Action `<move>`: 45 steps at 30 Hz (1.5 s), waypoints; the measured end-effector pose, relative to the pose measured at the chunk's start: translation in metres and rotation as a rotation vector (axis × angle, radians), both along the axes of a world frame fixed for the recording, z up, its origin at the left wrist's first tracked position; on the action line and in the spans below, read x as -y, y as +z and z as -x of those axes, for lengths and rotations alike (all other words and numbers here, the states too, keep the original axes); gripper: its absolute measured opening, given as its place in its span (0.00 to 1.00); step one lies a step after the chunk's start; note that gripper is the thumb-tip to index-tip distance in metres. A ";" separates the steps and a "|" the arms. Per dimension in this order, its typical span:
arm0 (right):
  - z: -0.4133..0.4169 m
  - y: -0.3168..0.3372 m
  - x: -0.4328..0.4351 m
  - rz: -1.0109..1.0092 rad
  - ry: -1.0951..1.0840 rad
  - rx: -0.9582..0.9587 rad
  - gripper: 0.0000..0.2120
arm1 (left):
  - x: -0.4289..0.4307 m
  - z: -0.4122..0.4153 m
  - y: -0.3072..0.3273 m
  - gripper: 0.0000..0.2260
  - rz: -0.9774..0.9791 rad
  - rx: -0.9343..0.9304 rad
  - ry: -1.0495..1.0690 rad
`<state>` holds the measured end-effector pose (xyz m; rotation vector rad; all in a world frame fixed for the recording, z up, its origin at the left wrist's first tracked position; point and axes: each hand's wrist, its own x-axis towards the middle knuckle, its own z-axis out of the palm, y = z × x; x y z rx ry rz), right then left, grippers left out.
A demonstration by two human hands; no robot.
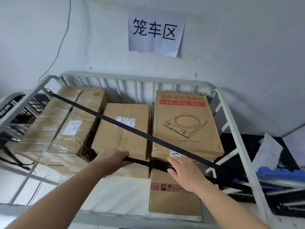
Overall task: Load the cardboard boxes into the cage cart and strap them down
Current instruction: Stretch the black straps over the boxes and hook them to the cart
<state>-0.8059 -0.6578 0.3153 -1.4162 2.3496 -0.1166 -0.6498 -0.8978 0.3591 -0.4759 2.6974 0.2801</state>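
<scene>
Several cardboard boxes fill the white cage cart [135,78]: a taped box [59,128] on the left, a plain box [122,129] in the middle, a box printed with a cooktop drawing [184,123] on the right and a lower box [173,199] in front. A black strap [132,129] runs taut from the cart's far left rail diagonally over the boxes to the near right. My left hand [113,158] grips a second length of black strap [148,163] at the middle box's front edge. My right hand [184,171] lies flat with straight fingers on that strap.
A paper sign [155,33] with black characters hangs on the white wall behind the cart. A thin cable [62,40] runs down the wall at left. Dark crates [24,109] stand left of the cart. Blue and black items with papers [272,162] lie to the right.
</scene>
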 end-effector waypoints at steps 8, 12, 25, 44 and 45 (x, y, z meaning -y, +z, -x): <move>-0.063 0.016 0.096 0.113 -0.125 0.382 0.14 | 0.066 -0.060 0.003 0.15 -0.179 -0.111 0.131; -0.074 0.025 0.124 0.082 -0.137 0.531 0.15 | 0.078 -0.079 -0.001 0.09 -0.438 -0.149 0.301; -0.112 0.003 0.189 -0.014 -0.094 0.935 0.06 | 0.059 -0.116 -0.018 0.04 -0.547 -0.234 0.553; -0.209 -0.069 0.290 -0.245 -0.047 0.941 0.09 | 0.133 -0.293 -0.076 0.33 -0.029 0.423 0.727; -0.214 -0.075 0.293 -0.279 -0.038 0.942 0.09 | 0.135 -0.295 -0.080 0.33 -0.038 0.425 0.725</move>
